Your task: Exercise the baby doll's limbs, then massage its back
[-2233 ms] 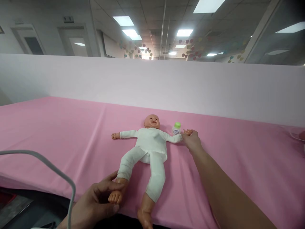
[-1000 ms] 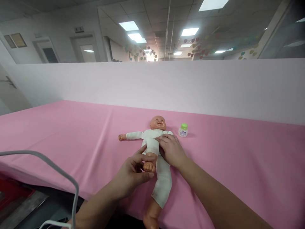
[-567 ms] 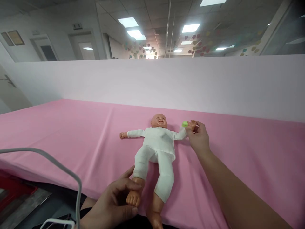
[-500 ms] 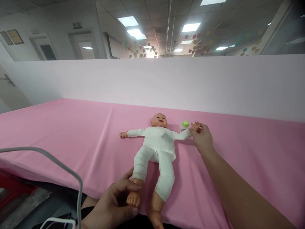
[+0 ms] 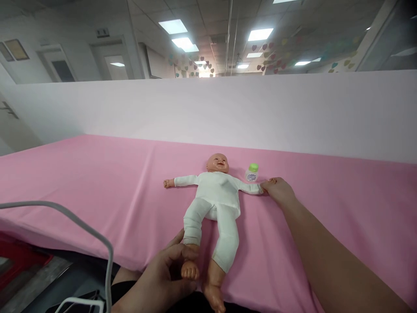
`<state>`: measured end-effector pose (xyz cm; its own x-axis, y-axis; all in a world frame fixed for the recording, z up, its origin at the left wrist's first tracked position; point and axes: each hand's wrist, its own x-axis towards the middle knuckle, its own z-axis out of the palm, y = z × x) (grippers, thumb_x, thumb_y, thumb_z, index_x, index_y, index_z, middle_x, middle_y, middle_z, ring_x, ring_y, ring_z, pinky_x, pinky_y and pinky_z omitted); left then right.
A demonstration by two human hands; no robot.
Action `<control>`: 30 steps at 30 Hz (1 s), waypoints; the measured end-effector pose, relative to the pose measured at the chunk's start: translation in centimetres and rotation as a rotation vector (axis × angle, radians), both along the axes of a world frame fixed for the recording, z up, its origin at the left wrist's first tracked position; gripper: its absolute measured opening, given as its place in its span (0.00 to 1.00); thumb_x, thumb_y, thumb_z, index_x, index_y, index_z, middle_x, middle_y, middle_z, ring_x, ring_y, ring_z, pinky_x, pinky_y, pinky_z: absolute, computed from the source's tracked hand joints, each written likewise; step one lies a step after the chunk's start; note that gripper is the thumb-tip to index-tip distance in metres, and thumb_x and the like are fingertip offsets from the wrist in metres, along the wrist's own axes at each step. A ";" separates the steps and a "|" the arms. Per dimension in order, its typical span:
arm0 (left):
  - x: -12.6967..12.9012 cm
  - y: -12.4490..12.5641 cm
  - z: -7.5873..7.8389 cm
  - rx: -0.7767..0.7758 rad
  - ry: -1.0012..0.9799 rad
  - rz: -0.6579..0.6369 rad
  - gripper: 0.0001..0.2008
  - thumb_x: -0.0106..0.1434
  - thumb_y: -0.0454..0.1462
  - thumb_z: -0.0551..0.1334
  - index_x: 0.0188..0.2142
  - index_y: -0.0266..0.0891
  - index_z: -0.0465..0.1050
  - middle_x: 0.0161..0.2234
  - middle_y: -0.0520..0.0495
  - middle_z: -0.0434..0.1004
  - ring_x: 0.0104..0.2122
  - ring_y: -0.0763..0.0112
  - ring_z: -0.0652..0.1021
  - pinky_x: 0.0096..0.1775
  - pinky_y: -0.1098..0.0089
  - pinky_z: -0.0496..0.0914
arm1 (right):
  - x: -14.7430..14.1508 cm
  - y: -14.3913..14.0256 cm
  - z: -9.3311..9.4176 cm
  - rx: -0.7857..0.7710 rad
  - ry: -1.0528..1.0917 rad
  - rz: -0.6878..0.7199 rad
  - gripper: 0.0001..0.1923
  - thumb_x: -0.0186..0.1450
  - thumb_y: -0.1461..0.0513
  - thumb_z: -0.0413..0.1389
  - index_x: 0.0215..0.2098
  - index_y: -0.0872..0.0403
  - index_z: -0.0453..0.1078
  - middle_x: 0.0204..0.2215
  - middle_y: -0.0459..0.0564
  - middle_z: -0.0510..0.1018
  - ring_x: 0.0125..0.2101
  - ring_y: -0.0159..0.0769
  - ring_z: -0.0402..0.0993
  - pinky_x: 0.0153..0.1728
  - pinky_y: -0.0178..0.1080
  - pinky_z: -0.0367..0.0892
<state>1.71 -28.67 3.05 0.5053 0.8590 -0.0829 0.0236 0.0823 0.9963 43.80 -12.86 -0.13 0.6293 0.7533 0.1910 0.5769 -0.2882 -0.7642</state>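
Observation:
A baby doll [image 5: 217, 191] in a white top and trousers lies on its back on the pink sheet [image 5: 107, 187], arms spread and feet toward me. My left hand [image 5: 166, 269] is closed around the doll's foot on the left side, thumb below and fingers over the ankle. At the doll's outstretched arm on the right, my right hand [image 5: 279, 191] grips the doll's hand, most of which it hides. Just above that arm stands a small clear bottle [image 5: 251, 174] with a green cap and a printed label.
Behind the sheet runs a low white wall [image 5: 208, 113] with glass above it. A grey cable [image 5: 81, 221] arches across the lower left. Something red [image 5: 19, 256] sits below the sheet's edge at far left.
My right hand has lowered the doll's arm toward the sheet, uncovering the bottle's label. The doll's foot in my left hand has shifted slightly right and up.

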 end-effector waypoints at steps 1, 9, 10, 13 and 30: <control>-0.1 0.0 0.0 0.005 -0.006 0.005 0.14 0.56 0.32 0.73 0.42 0.46 0.80 0.66 0.45 0.66 0.63 0.46 0.70 0.57 0.54 0.72 | -0.5 -0.2 0.4 0.001 -0.008 -0.008 0.22 0.53 0.58 0.64 0.46 0.51 0.72 0.32 0.51 0.79 0.30 0.45 0.75 0.28 0.41 0.68; 1.2 1.9 2.0 0.223 0.077 -0.009 0.14 0.58 0.33 0.73 0.44 0.45 0.83 0.69 0.41 0.64 0.75 0.42 0.47 0.69 0.45 0.54 | -9.8 -2.6 3.1 0.428 -0.394 0.289 0.20 0.68 0.56 0.57 0.57 0.49 0.69 0.49 0.54 0.82 0.45 0.48 0.79 0.48 0.46 0.72; 1.6 2.3 2.3 0.243 0.060 -0.013 0.14 0.58 0.34 0.73 0.44 0.44 0.83 0.69 0.41 0.63 0.75 0.42 0.47 0.68 0.45 0.55 | -11.1 -2.7 2.9 0.477 -0.484 0.354 0.18 0.69 0.57 0.56 0.55 0.50 0.71 0.47 0.55 0.82 0.46 0.49 0.78 0.50 0.48 0.71; 2.8 3.6 2.9 0.311 0.025 -0.049 0.13 0.58 0.37 0.74 0.44 0.43 0.83 0.65 0.39 0.70 0.74 0.41 0.51 0.68 0.45 0.57 | -13.5 -2.6 2.0 0.545 -0.651 0.520 0.14 0.70 0.60 0.56 0.52 0.52 0.74 0.45 0.56 0.83 0.46 0.50 0.77 0.52 0.51 0.69; 2.7 3.5 3.2 0.289 0.072 -0.092 0.16 0.59 0.38 0.74 0.48 0.45 0.82 0.70 0.41 0.61 0.72 0.36 0.56 0.63 0.46 0.65 | -12.9 -2.0 2.0 0.522 -0.517 0.616 0.14 0.67 0.64 0.57 0.50 0.51 0.76 0.44 0.52 0.84 0.45 0.47 0.77 0.49 0.48 0.71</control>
